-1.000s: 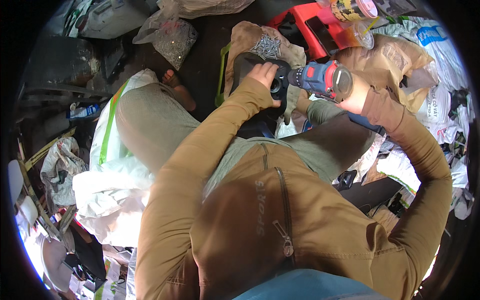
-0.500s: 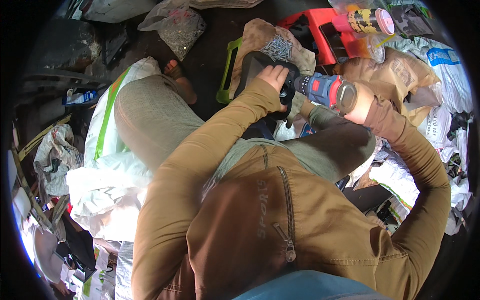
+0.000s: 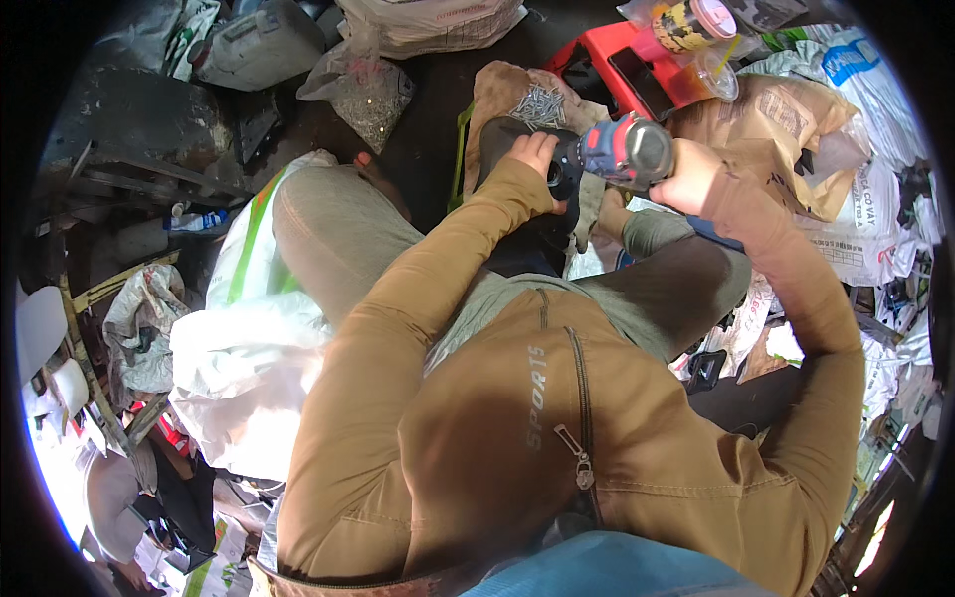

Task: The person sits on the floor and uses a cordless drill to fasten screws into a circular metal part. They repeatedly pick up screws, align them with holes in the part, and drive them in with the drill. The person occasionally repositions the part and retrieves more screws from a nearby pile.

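Note:
A blue and red cordless drill (image 3: 619,151) is gripped by my right hand (image 3: 686,177), its nose pointing left toward a black moulded part (image 3: 502,144). My left hand (image 3: 537,159) is closed over that part, fingers bent across its top beside a round dark fitting. The drill's tip is close to the part, but I cannot tell whether it touches. Just beyond my left hand, a pile of silver screws (image 3: 538,105) lies on a brown cloth or paper (image 3: 492,88). The part's lower side is hidden by my hand and sleeve.
A red stool (image 3: 595,52) at the far right bears a phone (image 3: 640,84), a patterned cup (image 3: 686,28) and a clear cup (image 3: 712,76). A brown paper bag (image 3: 766,124) stands beside it. A bag of small metal pieces (image 3: 370,98) sits far left; white sacks (image 3: 249,383) lie left.
The drill has tilted, its rear end now turned up more toward me, and my right hand has shifted with it. My left hand keeps its hold. The whole view has shifted slightly.

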`<control>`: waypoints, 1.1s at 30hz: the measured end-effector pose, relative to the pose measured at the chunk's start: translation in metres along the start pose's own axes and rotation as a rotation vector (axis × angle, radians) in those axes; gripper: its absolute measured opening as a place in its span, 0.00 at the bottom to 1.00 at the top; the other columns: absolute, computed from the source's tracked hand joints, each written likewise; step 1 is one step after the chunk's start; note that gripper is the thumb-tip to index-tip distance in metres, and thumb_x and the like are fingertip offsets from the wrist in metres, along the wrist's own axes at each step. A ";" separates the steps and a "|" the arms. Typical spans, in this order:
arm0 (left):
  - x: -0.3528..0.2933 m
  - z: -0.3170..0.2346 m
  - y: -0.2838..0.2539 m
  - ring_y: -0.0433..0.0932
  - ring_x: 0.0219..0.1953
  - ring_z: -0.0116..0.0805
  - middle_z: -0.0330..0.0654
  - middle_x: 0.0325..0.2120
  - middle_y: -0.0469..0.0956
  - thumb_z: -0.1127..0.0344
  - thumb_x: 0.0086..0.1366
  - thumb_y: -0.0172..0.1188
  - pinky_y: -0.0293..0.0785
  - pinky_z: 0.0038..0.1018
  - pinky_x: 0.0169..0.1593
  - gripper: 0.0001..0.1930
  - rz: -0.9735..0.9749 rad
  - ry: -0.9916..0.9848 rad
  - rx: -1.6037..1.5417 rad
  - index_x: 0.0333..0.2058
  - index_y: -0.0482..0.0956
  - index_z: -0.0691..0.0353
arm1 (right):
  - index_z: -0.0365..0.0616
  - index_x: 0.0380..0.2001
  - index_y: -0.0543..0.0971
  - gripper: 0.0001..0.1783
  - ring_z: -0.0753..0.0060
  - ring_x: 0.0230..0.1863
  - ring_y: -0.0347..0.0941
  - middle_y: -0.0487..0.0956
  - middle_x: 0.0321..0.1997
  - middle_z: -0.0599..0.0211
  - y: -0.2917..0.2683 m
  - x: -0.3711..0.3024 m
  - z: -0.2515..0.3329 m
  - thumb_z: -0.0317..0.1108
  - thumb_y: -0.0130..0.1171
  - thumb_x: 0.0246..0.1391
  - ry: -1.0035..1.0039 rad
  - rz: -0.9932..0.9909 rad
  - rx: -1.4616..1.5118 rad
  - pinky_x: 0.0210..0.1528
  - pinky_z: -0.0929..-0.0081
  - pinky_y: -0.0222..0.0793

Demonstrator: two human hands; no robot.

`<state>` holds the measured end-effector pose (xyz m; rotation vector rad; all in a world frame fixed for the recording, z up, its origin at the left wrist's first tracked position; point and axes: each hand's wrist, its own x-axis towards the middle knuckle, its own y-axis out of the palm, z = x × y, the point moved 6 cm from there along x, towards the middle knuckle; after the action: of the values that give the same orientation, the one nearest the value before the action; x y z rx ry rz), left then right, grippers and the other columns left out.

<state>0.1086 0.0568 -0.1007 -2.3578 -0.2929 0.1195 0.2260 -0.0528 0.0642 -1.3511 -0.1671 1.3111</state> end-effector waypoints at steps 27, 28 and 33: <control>0.078 0.082 -0.016 0.78 0.41 0.43 0.46 0.36 0.80 0.57 0.53 0.66 0.71 0.33 0.48 0.14 -0.286 -0.202 -0.021 0.37 0.83 0.55 | 0.36 0.35 0.79 0.14 0.70 0.33 0.76 0.80 0.32 0.65 0.059 -0.232 -0.022 0.26 0.64 0.40 0.224 -0.478 0.727 0.37 0.72 0.72; 0.076 0.075 -0.025 0.78 0.41 0.43 0.46 0.35 0.81 0.58 0.53 0.66 0.71 0.34 0.49 0.14 -0.343 -0.145 -0.062 0.37 0.83 0.56 | 0.36 0.35 0.79 0.14 0.70 0.34 0.76 0.80 0.32 0.65 0.056 -0.229 -0.020 0.26 0.64 0.40 0.222 -0.458 0.762 0.37 0.72 0.72; 0.049 0.039 -0.072 0.78 0.37 0.33 0.42 0.32 0.81 0.62 0.54 0.67 0.72 0.27 0.44 0.12 -0.249 -0.290 -0.541 0.36 0.83 0.60 | 0.37 0.33 0.77 0.11 0.71 0.32 0.74 0.78 0.30 0.66 0.042 -0.207 -0.005 0.25 0.61 0.42 0.131 -0.448 0.760 0.37 0.72 0.70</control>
<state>0.1364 0.1454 -0.0791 -2.8076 -0.8469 0.2929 0.1311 -0.2223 0.1480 -0.6855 0.1127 0.7742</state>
